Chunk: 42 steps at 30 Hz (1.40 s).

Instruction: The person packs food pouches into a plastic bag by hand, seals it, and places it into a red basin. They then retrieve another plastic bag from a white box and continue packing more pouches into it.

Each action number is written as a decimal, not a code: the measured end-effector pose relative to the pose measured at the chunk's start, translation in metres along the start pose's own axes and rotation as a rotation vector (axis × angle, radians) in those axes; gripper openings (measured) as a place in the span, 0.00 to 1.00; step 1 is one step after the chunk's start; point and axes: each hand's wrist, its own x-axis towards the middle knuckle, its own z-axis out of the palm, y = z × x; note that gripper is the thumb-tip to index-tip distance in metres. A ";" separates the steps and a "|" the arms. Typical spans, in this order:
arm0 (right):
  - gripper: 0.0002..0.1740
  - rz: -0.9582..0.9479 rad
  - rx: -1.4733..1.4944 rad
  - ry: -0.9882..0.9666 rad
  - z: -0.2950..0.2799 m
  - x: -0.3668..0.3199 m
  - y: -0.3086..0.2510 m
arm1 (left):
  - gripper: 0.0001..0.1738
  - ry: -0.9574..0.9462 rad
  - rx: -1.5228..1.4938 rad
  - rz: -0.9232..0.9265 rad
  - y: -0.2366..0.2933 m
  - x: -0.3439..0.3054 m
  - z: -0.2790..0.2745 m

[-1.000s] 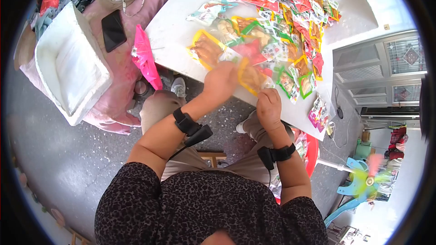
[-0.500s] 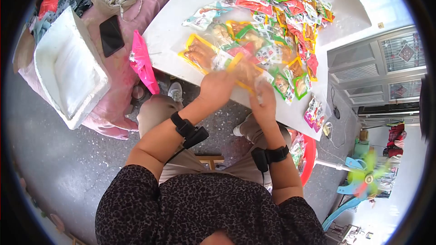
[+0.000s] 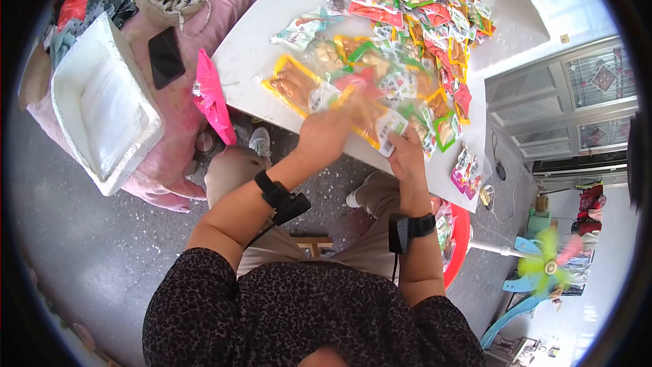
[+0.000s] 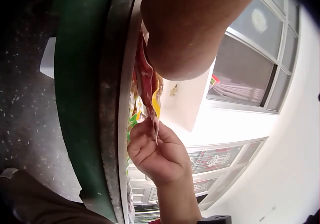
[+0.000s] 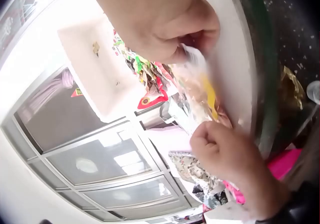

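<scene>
A vacuum-sealed food packet [image 3: 367, 121] with yellow edges and a white label end is stretched between both hands over the table's near edge. My left hand [image 3: 324, 137] grips its left end with curled fingers, blurred in the head view. At the other end, the thumb and fingers of my right hand [image 3: 406, 153] pinch the white label end. From the left wrist, the packet [image 4: 150, 86] appears edge-on, red and yellow, with the right hand [image 4: 162, 154] pinching its lower end. Another yellow-edged packet [image 3: 292, 85] lies on the table just left of the held one.
Several food packets [image 3: 435, 10] are heaped at the back right of the white table [image 3: 255, 61]. Purple-and-white packets [image 3: 466, 171] lie near its right corner. A pink bag [image 3: 212, 98] hangs at the left edge. A white foam box [image 3: 139, 143] and phone [image 3: 166, 58] rest on pink cloth.
The right hand has shifted its hold on the packet's label end, which now shows more plainly. The left hand stays at the other end. The head view has shifted slightly.
</scene>
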 end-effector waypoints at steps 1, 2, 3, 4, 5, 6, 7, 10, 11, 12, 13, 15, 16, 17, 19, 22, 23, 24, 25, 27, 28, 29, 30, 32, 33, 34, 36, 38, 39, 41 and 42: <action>0.14 -0.090 -0.023 -0.014 0.003 -0.001 0.001 | 0.06 0.022 -0.007 0.011 0.001 0.002 -0.002; 0.11 -0.180 -0.045 -0.026 0.004 -0.002 0.003 | 0.06 0.044 -0.015 0.023 0.002 0.003 -0.004; 0.09 -0.377 -0.425 0.007 -0.001 -0.002 0.004 | 0.07 0.045 -0.027 0.029 0.002 0.003 -0.006; 0.07 -0.570 -0.808 0.043 -0.011 0.000 0.005 | 0.08 0.047 -0.039 0.036 0.001 0.003 -0.008; 0.05 -0.759 -1.192 0.080 -0.017 0.000 0.005 | 0.09 0.049 -0.052 0.043 0.001 0.004 -0.009; 0.04 -0.726 -1.231 0.092 -0.018 -0.001 0.003 | 0.09 0.062 -0.054 0.044 0.002 0.004 -0.010; 0.03 -0.692 -1.269 0.103 -0.017 -0.004 0.000 | 0.09 0.076 -0.055 0.045 0.004 0.004 -0.010; 0.03 -0.284 -0.666 0.037 -0.006 -0.004 -0.001 | 0.09 0.080 -0.062 0.042 0.005 0.004 -0.009; 0.03 -0.098 -0.343 0.004 -0.001 -0.005 0.001 | 0.09 0.074 -0.066 0.042 0.006 0.003 -0.009; 0.03 -0.065 -0.167 0.015 0.007 -0.006 0.002 | 0.09 0.083 -0.076 0.039 0.007 0.004 -0.010; 0.04 -0.033 0.008 0.026 0.018 -0.007 0.002 | 0.09 0.093 -0.087 0.037 0.009 0.006 -0.012; 0.04 0.006 0.235 0.045 0.031 -0.003 0.006 | 0.09 0.108 -0.087 0.031 0.011 0.007 -0.013; 0.05 0.015 0.290 0.056 0.035 0.002 0.011 | 0.08 0.109 -0.078 0.028 0.011 0.006 -0.013; 0.05 0.025 0.345 0.068 0.040 0.004 0.016 | 0.08 0.109 -0.069 0.026 0.010 0.005 -0.012; 0.05 0.002 0.055 0.038 0.052 0.001 0.014 | 0.08 0.100 -0.083 0.046 0.007 0.003 -0.012; 0.09 0.116 -0.533 -0.139 0.044 0.006 0.013 | 0.08 0.162 -0.092 0.066 0.006 0.007 -0.013; 0.09 0.104 -0.557 -0.141 0.040 0.005 0.008 | 0.09 0.195 -0.095 0.070 0.005 0.008 -0.014; 0.09 0.093 -0.583 -0.142 0.038 0.002 0.000 | 0.09 0.160 -0.094 0.064 0.004 0.007 -0.014; 0.09 0.081 -0.609 -0.142 0.036 -0.001 -0.006 | 0.09 0.126 -0.095 0.057 0.003 0.006 -0.014; 0.08 0.016 -0.719 -0.264 0.031 -0.003 -0.013 | 0.09 0.105 -0.089 0.056 0.004 0.004 -0.014; 0.08 -0.018 -0.772 -0.325 0.031 -0.004 -0.014 | 0.10 0.118 -0.083 0.062 0.005 0.004 -0.015; 0.08 -0.124 -0.751 -0.301 0.031 -0.002 -0.011 | 0.10 0.129 -0.077 0.069 0.006 0.004 -0.016; 0.08 -0.230 -0.728 -0.276 0.032 0.002 -0.006 | 0.10 0.112 -0.085 0.067 0.006 0.003 -0.015; 0.07 -0.265 -0.665 -0.227 0.040 0.007 0.001 | 0.10 0.080 -0.099 0.063 0.005 0.001 -0.013; 0.07 -0.193 -0.626 -0.204 0.049 0.009 0.002 | 0.09 0.080 -0.089 0.069 0.006 0.001 -0.014; 0.07 -0.122 -0.586 -0.180 0.054 0.011 0.002 | 0.09 0.081 -0.080 0.076 0.007 0.002 -0.016; 0.07 0.038 -0.477 -0.199 0.054 0.021 0.004 | 0.09 0.085 -0.086 0.082 0.009 0.002 -0.017; 0.07 0.103 -0.358 -0.245 0.059 0.027 0.003 | 0.10 0.096 -0.110 0.078 0.008 0.001 -0.015; 0.07 0.092 -0.295 -0.278 0.066 0.026 -0.004 | 0.11 0.105 -0.096 0.076 0.008 0.001 -0.016; 0.07 0.070 -0.175 -0.264 0.081 0.022 -0.012 | 0.12 0.118 -0.078 0.073 0.010 0.000 -0.015; 0.07 0.057 -0.116 -0.224 0.093 0.020 -0.011 | 0.13 0.134 -0.089 0.073 0.011 0.000 -0.014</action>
